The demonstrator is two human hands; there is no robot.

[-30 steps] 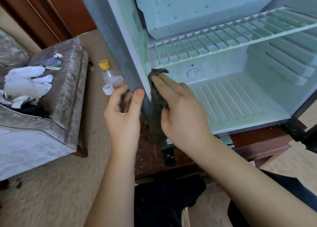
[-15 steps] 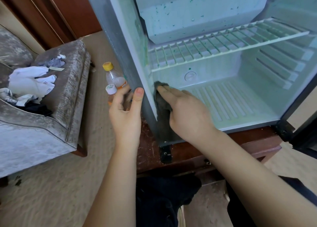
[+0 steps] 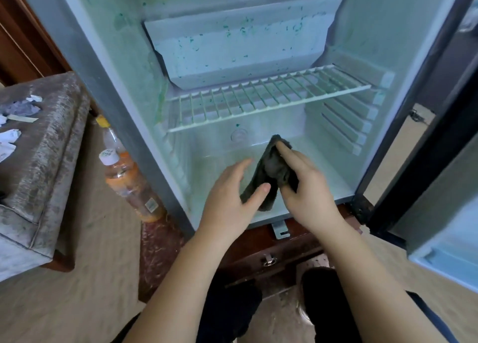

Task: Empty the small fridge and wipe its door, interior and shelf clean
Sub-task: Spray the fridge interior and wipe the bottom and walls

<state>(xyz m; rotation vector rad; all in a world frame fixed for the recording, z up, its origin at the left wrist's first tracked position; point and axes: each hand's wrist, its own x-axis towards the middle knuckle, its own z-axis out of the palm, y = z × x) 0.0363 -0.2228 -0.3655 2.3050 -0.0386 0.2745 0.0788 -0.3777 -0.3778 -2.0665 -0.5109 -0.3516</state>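
Left of the small white fridge, two clear plastic bottles of orange drink stand just beside its outer wall. A careless left elbow would likely tip them. In front of the fridge's lower compartment, the left hand has its fingers nearly straight and its thumb laid across the hanging end of the dark grey fluffy cloth. I cannot tell how firmly it grips. The right hand curls round the upper part, forefinger stretched along the fold. If the cloth is refolded soiled side out, it may smear the green specks rather than lift them. A loose handover could drop it onto the fridge floor. Knuckles raised too fast might jolt the white wire grid shelf just above off its ledges.

Far left of the fridge, the grey velvet armchair looks worn and mottled. The fridge lining is smooth moulded plastic, ribbed along the right wall. The boxy white freezer compartment above the shelf is flecked green. The cloth is plush and limp. Right of the fridge, its dark-edged door stands open.
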